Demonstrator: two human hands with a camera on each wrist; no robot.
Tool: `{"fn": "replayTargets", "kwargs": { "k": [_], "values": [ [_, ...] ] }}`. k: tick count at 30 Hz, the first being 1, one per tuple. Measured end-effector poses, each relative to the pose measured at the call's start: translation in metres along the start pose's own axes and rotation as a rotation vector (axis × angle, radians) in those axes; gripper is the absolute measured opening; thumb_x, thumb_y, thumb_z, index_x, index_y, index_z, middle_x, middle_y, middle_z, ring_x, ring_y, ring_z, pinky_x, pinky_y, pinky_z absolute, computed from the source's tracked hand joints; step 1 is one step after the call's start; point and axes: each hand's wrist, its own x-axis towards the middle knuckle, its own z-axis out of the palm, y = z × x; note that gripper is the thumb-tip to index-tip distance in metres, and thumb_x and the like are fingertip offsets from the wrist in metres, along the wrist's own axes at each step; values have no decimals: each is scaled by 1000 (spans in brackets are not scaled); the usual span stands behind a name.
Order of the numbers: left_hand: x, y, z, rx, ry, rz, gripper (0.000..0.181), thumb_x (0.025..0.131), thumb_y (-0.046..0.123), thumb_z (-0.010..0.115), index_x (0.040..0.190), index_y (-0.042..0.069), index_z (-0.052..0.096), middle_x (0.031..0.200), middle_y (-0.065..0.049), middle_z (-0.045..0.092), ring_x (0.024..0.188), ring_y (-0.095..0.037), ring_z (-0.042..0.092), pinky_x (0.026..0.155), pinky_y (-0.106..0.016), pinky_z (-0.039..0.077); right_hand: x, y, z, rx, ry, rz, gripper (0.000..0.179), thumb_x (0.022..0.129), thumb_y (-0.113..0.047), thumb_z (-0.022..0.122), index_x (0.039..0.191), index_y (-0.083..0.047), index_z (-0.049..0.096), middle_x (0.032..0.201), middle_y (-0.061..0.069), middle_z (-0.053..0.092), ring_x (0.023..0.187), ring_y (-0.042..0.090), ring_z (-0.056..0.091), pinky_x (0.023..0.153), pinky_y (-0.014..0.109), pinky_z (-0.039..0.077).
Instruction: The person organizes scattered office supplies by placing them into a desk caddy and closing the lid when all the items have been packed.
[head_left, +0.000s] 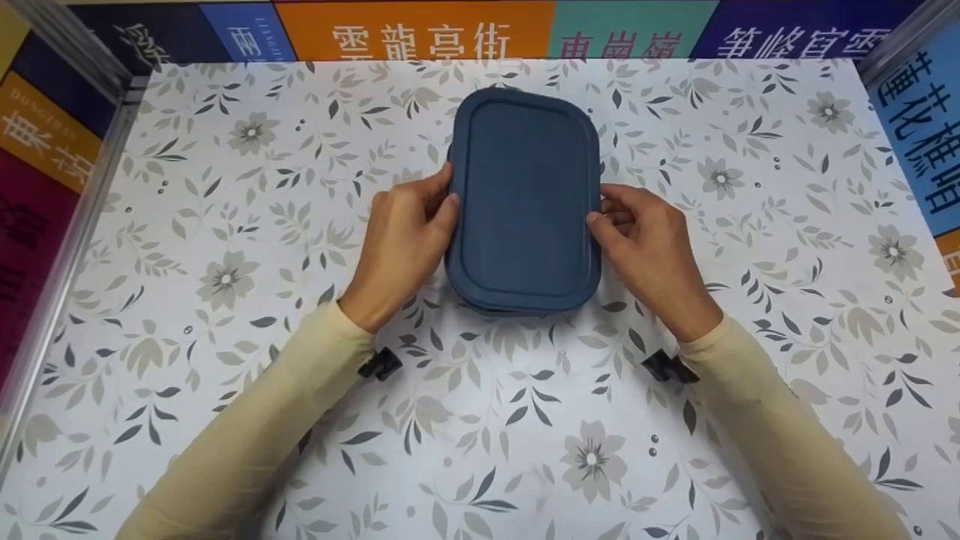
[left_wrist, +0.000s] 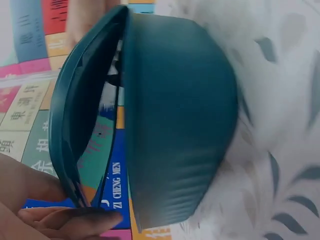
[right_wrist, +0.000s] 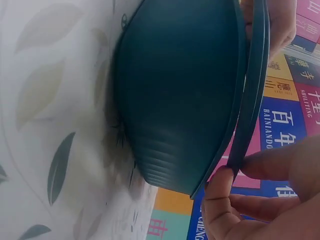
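A dark blue, rounded rectangular lid (head_left: 525, 195) covers most of a matching storage box in the head view. My left hand (head_left: 409, 244) pinches the lid's left edge between thumb and fingers. On the opposite edge, my right hand (head_left: 654, 244) pinches it likewise. The left wrist view shows the lid (left_wrist: 59, 125) raised off the rim of the box (left_wrist: 180, 120), with a gap between them. From the right wrist, a narrower gap separates the lid (right_wrist: 256, 85) from the box (right_wrist: 182, 90), which stands on the table. What the box holds is hidden.
A white tablecloth (head_left: 592, 459) with grey leaves and flowers covers the table. Colourful panels (head_left: 420, 30) with large characters stand along the back and sides. Black clips (head_left: 380, 364) sit at both wrists, by the cream sleeves (head_left: 255, 427).
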Motion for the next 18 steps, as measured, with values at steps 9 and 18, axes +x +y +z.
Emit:
{"fn": "replayTargets", "kwargs": {
  "k": [9, 18],
  "values": [
    [-10, -13, 12, 219, 11, 59, 37, 111, 9, 57, 144, -2, 70, 126, -23, 77, 118, -31, 75, 97, -48, 64, 7, 2, 5, -47, -24, -36, 35, 103, -1, 68, 137, 6, 73, 119, 19, 69, 99, 26, 72, 78, 11, 54],
    [-14, -21, 23, 294, -7, 127, 31, 114, 5, 51, 137, -8, 67, 98, -30, 77, 95, -44, 78, 80, -56, 67, 7, 7, 11, -99, -35, -42, 35, 104, 0, 67, 138, 7, 72, 114, 23, 66, 100, 30, 70, 77, 11, 49]
  ]
}}
